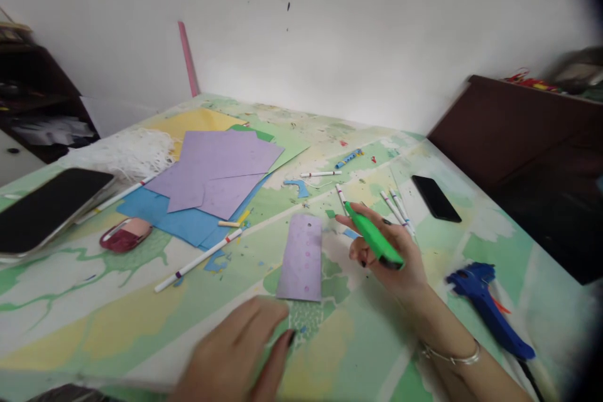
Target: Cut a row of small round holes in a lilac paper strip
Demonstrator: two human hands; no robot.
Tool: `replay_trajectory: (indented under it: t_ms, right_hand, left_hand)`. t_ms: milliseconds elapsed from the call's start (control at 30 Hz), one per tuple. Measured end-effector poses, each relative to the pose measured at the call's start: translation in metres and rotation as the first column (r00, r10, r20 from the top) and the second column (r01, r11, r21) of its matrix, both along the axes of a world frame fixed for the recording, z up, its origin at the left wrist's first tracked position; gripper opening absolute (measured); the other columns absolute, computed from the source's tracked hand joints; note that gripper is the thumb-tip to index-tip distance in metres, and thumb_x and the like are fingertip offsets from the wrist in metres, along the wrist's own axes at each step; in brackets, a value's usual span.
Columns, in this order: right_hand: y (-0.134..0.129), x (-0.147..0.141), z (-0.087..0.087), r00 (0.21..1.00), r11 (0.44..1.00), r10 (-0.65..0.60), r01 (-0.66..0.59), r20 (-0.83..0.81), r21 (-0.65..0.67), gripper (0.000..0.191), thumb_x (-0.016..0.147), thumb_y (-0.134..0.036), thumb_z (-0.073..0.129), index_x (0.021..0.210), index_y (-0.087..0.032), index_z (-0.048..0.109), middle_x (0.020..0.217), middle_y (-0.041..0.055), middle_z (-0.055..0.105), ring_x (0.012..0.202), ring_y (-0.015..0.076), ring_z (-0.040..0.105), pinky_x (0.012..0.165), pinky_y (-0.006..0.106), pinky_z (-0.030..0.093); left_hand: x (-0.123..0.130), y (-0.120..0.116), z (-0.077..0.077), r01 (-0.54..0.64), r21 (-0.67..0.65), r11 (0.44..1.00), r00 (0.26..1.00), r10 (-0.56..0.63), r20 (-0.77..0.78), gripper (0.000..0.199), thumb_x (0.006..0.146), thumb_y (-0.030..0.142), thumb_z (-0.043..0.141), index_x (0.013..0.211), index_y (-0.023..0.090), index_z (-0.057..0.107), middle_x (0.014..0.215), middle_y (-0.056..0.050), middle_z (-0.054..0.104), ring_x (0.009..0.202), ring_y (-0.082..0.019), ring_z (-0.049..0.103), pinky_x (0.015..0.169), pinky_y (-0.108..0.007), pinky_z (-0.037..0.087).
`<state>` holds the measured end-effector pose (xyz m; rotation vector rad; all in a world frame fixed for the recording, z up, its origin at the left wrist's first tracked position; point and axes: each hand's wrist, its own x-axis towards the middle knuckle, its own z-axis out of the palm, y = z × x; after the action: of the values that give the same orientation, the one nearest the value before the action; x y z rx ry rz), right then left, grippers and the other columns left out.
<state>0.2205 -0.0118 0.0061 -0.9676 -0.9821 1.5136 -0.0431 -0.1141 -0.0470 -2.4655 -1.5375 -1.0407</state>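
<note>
A small purple paper strip (301, 260) lies on the table, with a hole near its top and a row of pinkish dots down it. My right hand (396, 251) is closed around a bright green, stick-shaped tool (370, 232) with a black end, just right of the strip; its exact kind I cannot make out. Just below the strip's lower edge is my left hand (240, 348), slightly blurred, its thumb and fingers apart with nothing between them. White marker-like sticks (396, 210) lie beyond my right hand.
Purple sheets (221, 166) overlap blue paper (164, 217) at the left. Nearby are white shredded strands (129, 154), a dark-screened tablet (51, 210) and a pink-maroon case (126, 234). A blue glue gun (490, 308) and a black phone (436, 198) lie right.
</note>
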Motion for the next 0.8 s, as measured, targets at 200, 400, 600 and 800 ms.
replay_trajectory:
  t_ms: [200,400,600,800]
  right_hand:
    - [-0.007,0.007,0.004,0.992,0.982,-0.108,0.116,-0.06,0.15,0.02,0.072,-0.02,0.062,0.09,-0.026,0.068,0.103,0.0056,0.074,0.055,0.0135,0.056,0.051,0.029,0.04]
    - [-0.002,-0.003,0.002,0.992,0.99,-0.117,0.12,-0.036,0.078,0.02,0.076,-0.039,0.068,0.086,-0.024,0.059,0.066,0.0036,0.072,0.04,0.01,0.045,0.041,0.024,0.029]
    - [-0.016,0.002,0.01,0.997,0.992,-0.047,0.053,-0.058,0.111,0.022,0.075,-0.042,0.069,0.084,-0.027,0.056,0.061,0.0008,0.069,0.035,0.0099,0.042,0.039,0.025,0.023]
    - [-0.032,0.028,0.03,0.956,0.908,-0.272,0.294,-0.112,0.3,0.023,0.072,-0.044,0.073,0.082,-0.029,0.059,0.052,-0.0052,0.062,0.03,0.0036,0.013,0.039,0.028,0.017]
  left_hand:
    - [0.069,0.044,0.017,-0.131,-0.285,0.949,0.987,0.099,-0.127,0.062,0.068,0.018,0.075,0.126,0.026,0.056,0.149,-0.019,0.036,0.136,-0.047,0.029,0.097,-0.059,0.042]
    - [0.098,0.032,0.005,0.027,-0.248,0.968,0.984,-0.069,-0.164,0.059,0.069,0.023,0.074,0.124,0.036,0.058,0.148,-0.009,0.043,0.137,-0.044,0.032,0.1,-0.066,0.036]
    - [0.118,0.031,-0.005,-0.018,-0.248,0.969,0.983,-0.029,-0.182,0.055,0.069,0.027,0.073,0.122,0.02,0.062,0.15,-0.016,0.038,0.136,-0.046,0.031,0.098,-0.06,0.044]
    - [0.111,0.035,-0.006,-0.026,-0.236,0.971,0.972,-0.031,-0.234,0.048,0.08,0.034,0.062,0.123,0.012,0.061,0.148,-0.014,0.042,0.136,-0.042,0.035,0.099,-0.053,0.047]
